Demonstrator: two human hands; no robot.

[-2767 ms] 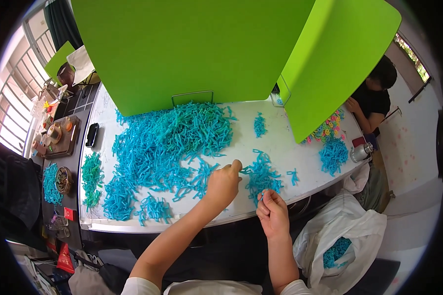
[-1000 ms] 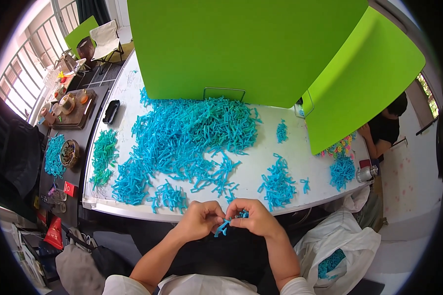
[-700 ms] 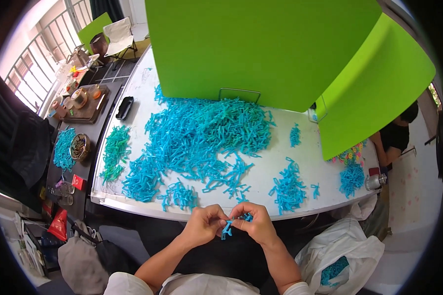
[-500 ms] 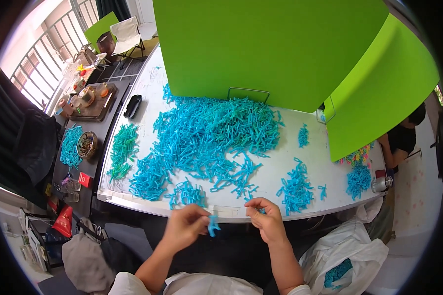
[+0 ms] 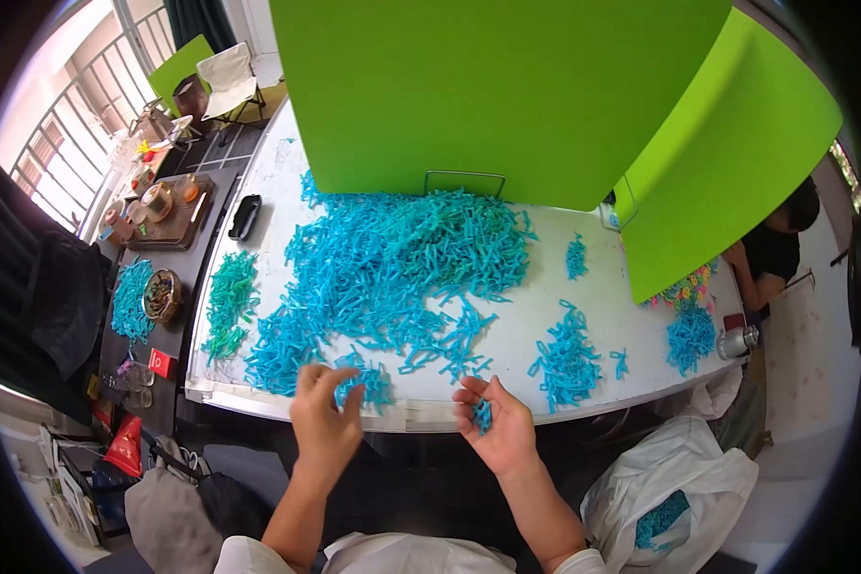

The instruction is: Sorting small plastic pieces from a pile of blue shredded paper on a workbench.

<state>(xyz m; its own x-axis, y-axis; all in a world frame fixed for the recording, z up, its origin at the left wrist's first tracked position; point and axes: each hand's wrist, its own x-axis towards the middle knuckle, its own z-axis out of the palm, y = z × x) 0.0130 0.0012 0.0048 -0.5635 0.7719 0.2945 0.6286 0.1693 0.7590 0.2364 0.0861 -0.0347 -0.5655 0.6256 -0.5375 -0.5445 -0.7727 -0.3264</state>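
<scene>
At the table's near edge, my left hand [image 5: 325,416] reaches over a small heap of blue plastic pieces [image 5: 371,383], thumb and forefinger apart, with nothing visible between them. To its right, my right hand [image 5: 503,432] is turned palm up, its fingers curled round a few small blue plastic pieces [image 5: 483,415]. A large pile of blue and green plastic pieces [image 5: 392,253] covers the middle of the white table [image 5: 536,263]. The pieces look like small narrow loops or clips; their exact kind is too small to tell.
Green panels [image 5: 507,96] stand at the back and right. Smaller heaps are a green one [image 5: 228,301] at left and a blue one [image 5: 568,359] at right. A black tray [image 5: 245,218] lies far left. A white sack [image 5: 708,478] sits lower right; a person [image 5: 780,244] is beyond.
My left hand has moved up and left to the small heap; the blue piece it pinched no longer shows. My right hand has turned its palm up, exposing the pieces. The view has shifted slightly.
</scene>
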